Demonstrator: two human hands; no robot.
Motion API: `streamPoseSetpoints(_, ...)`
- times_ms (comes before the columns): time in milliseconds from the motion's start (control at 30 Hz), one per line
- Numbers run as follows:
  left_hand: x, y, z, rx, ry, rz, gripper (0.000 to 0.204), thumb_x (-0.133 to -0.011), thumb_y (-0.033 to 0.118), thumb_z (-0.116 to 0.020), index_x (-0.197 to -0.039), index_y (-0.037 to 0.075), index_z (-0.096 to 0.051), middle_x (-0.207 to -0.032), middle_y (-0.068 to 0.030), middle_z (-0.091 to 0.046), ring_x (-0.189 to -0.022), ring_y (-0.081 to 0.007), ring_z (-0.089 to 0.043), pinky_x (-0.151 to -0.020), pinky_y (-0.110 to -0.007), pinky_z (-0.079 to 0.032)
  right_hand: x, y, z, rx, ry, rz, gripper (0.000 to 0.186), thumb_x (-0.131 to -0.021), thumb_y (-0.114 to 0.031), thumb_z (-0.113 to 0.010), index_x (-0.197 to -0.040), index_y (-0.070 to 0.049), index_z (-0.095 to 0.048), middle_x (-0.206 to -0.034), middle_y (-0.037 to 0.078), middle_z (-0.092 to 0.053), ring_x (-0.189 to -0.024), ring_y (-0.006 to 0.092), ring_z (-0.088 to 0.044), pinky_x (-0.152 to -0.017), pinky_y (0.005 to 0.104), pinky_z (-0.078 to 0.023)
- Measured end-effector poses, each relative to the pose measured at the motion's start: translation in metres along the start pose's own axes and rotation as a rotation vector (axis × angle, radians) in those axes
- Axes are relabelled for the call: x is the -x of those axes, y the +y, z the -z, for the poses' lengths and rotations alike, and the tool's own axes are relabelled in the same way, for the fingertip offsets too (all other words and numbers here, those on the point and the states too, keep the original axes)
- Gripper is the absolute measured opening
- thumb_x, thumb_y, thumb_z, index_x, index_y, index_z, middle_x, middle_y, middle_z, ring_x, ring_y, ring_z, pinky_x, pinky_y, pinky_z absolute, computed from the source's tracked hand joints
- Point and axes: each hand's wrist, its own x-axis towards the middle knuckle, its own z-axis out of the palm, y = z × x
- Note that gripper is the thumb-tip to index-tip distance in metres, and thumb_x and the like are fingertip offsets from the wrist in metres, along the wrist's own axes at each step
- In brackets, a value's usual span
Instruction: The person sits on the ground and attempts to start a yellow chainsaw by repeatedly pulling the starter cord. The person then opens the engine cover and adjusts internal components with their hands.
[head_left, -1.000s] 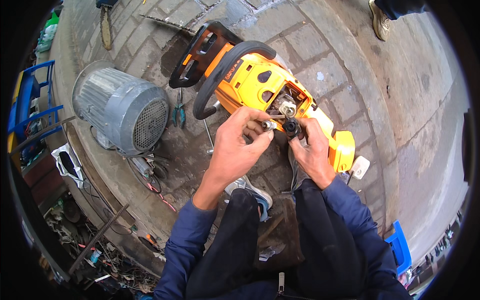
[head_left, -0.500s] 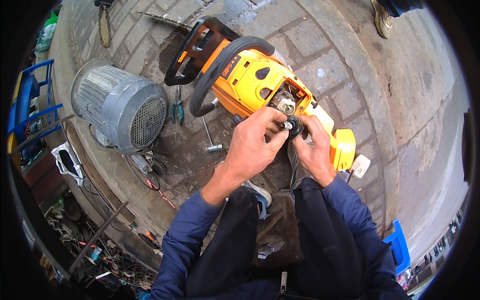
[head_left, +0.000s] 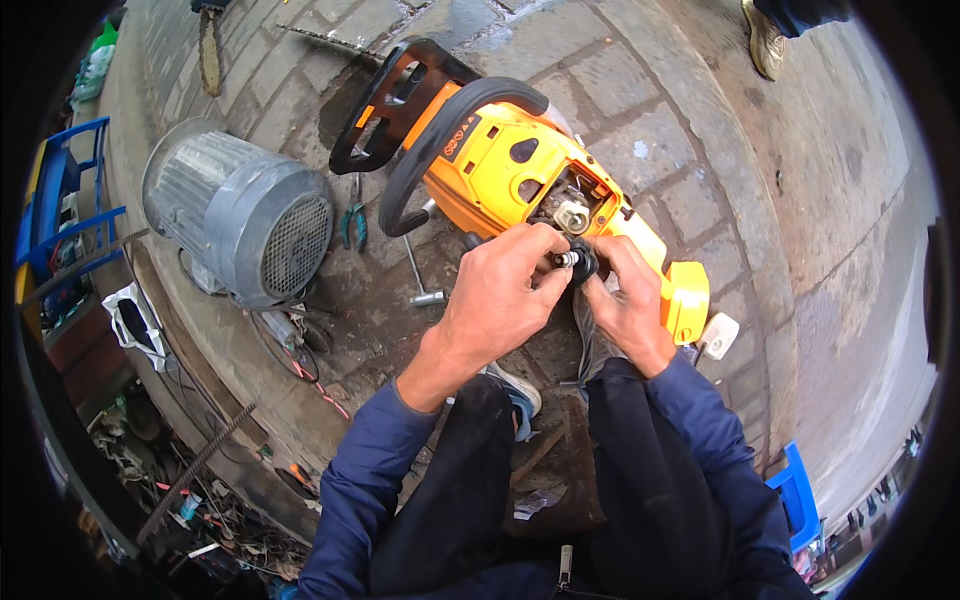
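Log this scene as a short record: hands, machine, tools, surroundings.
Left hand: pinches spark plug
Right hand: grips black cap beside the plug
Machine: yellow chainsaw on paving, compartment open
Tools: pliers between motor and chainsaw; T-wrench left of left hand
Surroundings: grey motor at left; another person's shoe at upper right

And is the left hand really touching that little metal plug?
Touching. The head view shows it plainly: the left hand pinches the metal plug between thumb and fingers.
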Motion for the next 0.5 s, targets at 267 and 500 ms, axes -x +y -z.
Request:
streamPoseSetpoints(267, 0.005, 0.001, 0.010, 0.067, 0.045, 0.006, 0.019, -0.086, -0.002, -0.077, -0.103, -0.003, -0.069, -0.089, -0.0128, -0.074, -0.077, -0.0167, -0.076, -0.068, -0.030, -0.059, -0.015, -0.015, 0.003, 0.038, -0.054, 0.137, 0.039, -0.076, 0.009, -0.077, -0.113, 0.002, -0.067, -0.098, 0.018, -0.069, -0.086, 0.0344, -0.071, -0.075, 0.0388, -0.057)
streamPoseSetpoints(500, 0.000, -0.006, 0.016, 0.166, 0.013, 0.103, 0.018, -0.086, -0.002, -0.077, -0.100, -0.005, -0.067, -0.086, -0.0121, -0.075, -0.078, -0.0140, -0.073, -0.070, -0.029, -0.057, -0.025, -0.015, 0.008, 0.025, -0.133, 0.137, 0.036, -0.078, 0.009, -0.077, -0.112, 0.002, -0.067, -0.099, 0.017, -0.069, -0.087, 0.0352, -0.071, -0.076, 0.0386, -0.057)
